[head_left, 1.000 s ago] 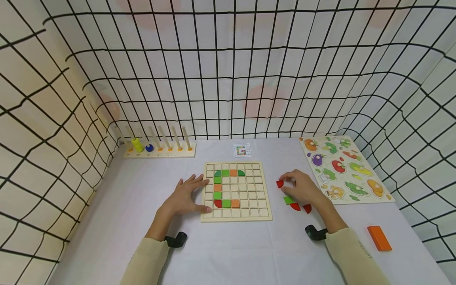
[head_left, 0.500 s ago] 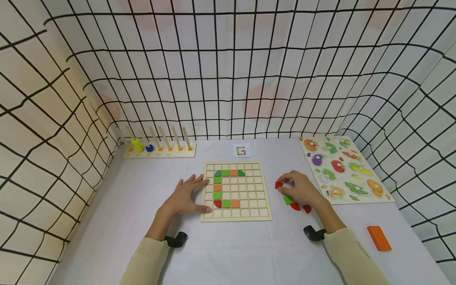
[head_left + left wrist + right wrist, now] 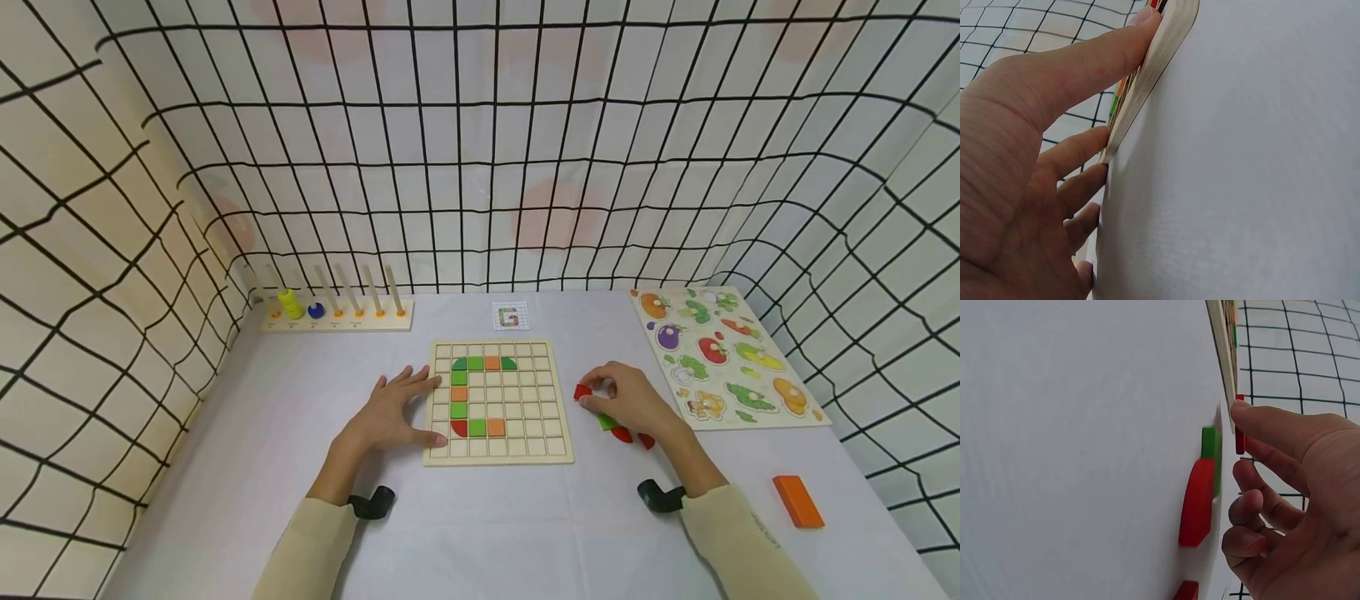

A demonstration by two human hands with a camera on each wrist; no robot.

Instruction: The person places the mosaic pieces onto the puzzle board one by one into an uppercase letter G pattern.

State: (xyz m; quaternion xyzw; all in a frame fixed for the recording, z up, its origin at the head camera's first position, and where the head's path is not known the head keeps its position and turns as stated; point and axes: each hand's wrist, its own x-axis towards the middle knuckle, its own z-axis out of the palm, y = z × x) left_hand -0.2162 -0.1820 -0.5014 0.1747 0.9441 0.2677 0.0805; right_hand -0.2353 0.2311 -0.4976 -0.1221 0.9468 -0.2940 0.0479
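Note:
A wooden grid board (image 3: 525, 408) lies mid-table, with green, orange and red tiles forming an open bracket shape in its squares. My left hand (image 3: 390, 417) is spread at the board's left edge, thumb on the near left corner and fingertips against the side; the left wrist view has the thumb (image 3: 1104, 59) on the rim. To the right of the board, my right hand (image 3: 630, 398) pinches a red tile (image 3: 1240, 440) between thumb and finger, raised off the table. Below that hand lie a green tile (image 3: 606, 422) and two rounded red tiles (image 3: 622, 434), partly covered by it.
A small pattern card (image 3: 511, 316) lies behind the board. At the back left stands a peg stand (image 3: 337, 323) with yellow and blue pieces. A vegetable puzzle board (image 3: 720, 358) and an orange block (image 3: 798, 502) are on the right. Black netting (image 3: 491, 162) surrounds the table.
My right hand has shifted slightly left toward the board, carrying the pinched red tile. The left hand stays on the board's edge, and the tiles on the board are the same.

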